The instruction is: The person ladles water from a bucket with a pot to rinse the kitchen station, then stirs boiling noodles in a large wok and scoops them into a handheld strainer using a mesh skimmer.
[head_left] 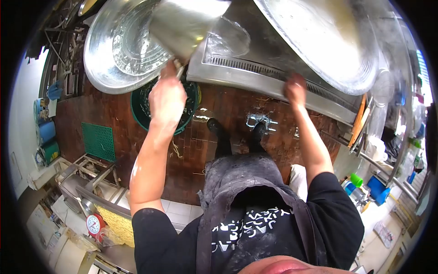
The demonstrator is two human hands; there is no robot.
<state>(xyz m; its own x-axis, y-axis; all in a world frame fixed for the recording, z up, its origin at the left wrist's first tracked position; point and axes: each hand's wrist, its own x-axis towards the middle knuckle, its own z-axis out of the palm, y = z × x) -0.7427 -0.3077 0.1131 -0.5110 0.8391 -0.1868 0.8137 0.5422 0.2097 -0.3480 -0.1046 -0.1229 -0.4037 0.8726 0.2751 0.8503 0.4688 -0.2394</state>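
My left hand (168, 98) is closed around the handle of a large metal dipper (182, 27), which is smeared by motion. The dipper is tilted over the gap between a wide metal basin (102, 64) on the left and the steel worktop. Water seems to lie in the basin. Below my left hand stands a dark green bucket (138, 107), partly hidden by my forearm. My right hand (295, 89) hovers by the worktop's front edge, under a big metal wok (315, 45) that holds pale liquid. Its fingers are blurred.
The steel worktop (205, 75) has a slotted drain along its front. Wet patches show on the brown floor (191, 150) near my feet. A green mat (99, 141) lies to the left. Behind it are a red scale (94, 224) and yellow noodles (116, 223). Blue containers (378, 189) stand right.
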